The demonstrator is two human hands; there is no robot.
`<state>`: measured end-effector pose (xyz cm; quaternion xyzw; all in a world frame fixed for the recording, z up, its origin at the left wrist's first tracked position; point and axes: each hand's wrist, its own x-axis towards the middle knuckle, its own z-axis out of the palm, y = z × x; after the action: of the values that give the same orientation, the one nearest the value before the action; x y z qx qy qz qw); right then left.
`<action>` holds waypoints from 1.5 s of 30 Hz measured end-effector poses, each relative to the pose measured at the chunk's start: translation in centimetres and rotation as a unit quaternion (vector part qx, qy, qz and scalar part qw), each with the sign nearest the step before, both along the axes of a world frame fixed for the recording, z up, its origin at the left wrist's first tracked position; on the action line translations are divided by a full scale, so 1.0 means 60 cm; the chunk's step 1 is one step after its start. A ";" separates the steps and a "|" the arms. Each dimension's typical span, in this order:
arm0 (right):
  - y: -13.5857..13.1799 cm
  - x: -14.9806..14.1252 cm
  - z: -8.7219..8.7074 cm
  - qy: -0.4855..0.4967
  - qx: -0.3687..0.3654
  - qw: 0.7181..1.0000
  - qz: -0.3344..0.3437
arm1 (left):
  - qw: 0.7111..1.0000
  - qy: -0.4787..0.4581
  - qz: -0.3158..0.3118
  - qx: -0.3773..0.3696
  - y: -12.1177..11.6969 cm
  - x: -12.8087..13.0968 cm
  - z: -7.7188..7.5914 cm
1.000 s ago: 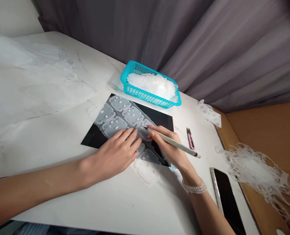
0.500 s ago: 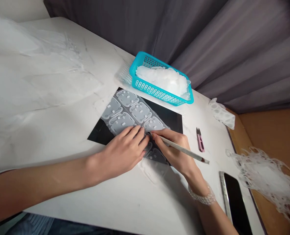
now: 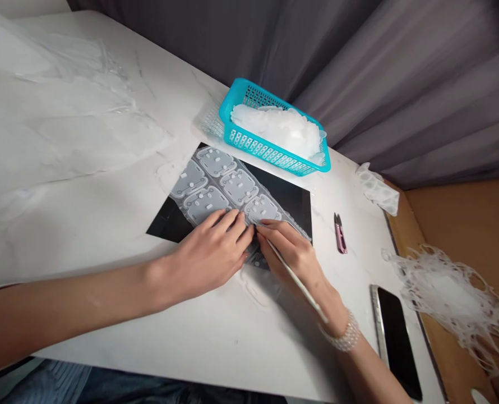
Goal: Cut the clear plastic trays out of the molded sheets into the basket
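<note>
My left hand (image 3: 211,251) lies over a translucent sheet of moulded pieces (image 3: 206,203), its fingers stretched out and pressing on it. The sheet rests across a black mat (image 3: 167,221), with part of it over the near edge. In my right hand (image 3: 296,255) is a thin pale pen-like tool (image 3: 302,287), held in a pen grip with its rear end over the wrist. The tip comes down on the sheet beside my left fingertips; its exact shape is too small to tell. My hands cover the sheet's middle.
Behind the mat stands a blue basket (image 3: 275,159) full of translucent white pieces. Pink thread snips (image 3: 340,234) and a phone (image 3: 396,342) lie on the right. Tangled clear scrap (image 3: 451,297) hangs by a cardboard box (image 3: 463,219). Plastic bags (image 3: 64,118) fill the left.
My right hand has turned the tool steeper, so its rear end has swung from the right down toward my wrist. My left hand stays on the sheet. The whole view has shifted slightly.
</note>
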<state>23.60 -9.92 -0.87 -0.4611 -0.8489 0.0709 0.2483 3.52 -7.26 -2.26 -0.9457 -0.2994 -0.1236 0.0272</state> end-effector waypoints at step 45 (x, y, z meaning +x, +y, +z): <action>0.067 0.260 0.015 0.577 -0.187 0.751 -0.262 | 0.992 -0.072 0.003 -0.107 0.005 -0.006 0.003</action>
<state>39.21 -5.89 0.04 -0.5741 -0.3601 0.4129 0.6085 3.15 -6.99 -2.06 -0.9311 -0.3144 -0.1588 -0.0951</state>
